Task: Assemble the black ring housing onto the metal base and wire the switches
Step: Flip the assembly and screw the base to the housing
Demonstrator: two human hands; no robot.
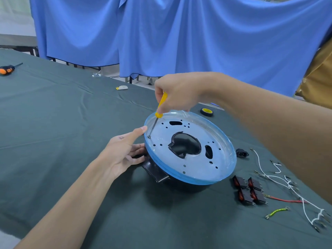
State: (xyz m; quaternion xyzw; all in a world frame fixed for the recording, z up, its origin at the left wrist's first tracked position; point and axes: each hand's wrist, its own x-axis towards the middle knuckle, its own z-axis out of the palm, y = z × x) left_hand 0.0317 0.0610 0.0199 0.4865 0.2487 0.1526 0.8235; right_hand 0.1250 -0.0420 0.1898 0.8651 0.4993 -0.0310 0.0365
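Nearest the lens, a bare left forearm runs up from the bottom corner to the left hand (124, 153), which lies with straight fingers against the side of the black ring housing (158, 172), one fingertip touching the upper rim. It holds nothing, only steadies.

That housing sits in the middle of the table cloth (71, 123), tilted, with the metal base (194, 166) lying on top of it. The base is a round perforated plate with a blue film around its edge. The right hand (179, 94) comes in from the right and pinches the handle of a yellow screwdriver (160, 106). Its tip stands on a screw (149, 136) near the plate's left edge.

Just right of the housing lie four black switches (248, 190) in a cluster, with white wires (280, 180), a red wire (285, 200) and a green-yellow wire (276, 212) spread beside them. A small black socket (242, 153) lies near the plate's right rim and a tape roll (207, 111) behind it. Far left rests an orange screwdriver (8, 69). Blue curtain (179, 33) hangs behind the table.
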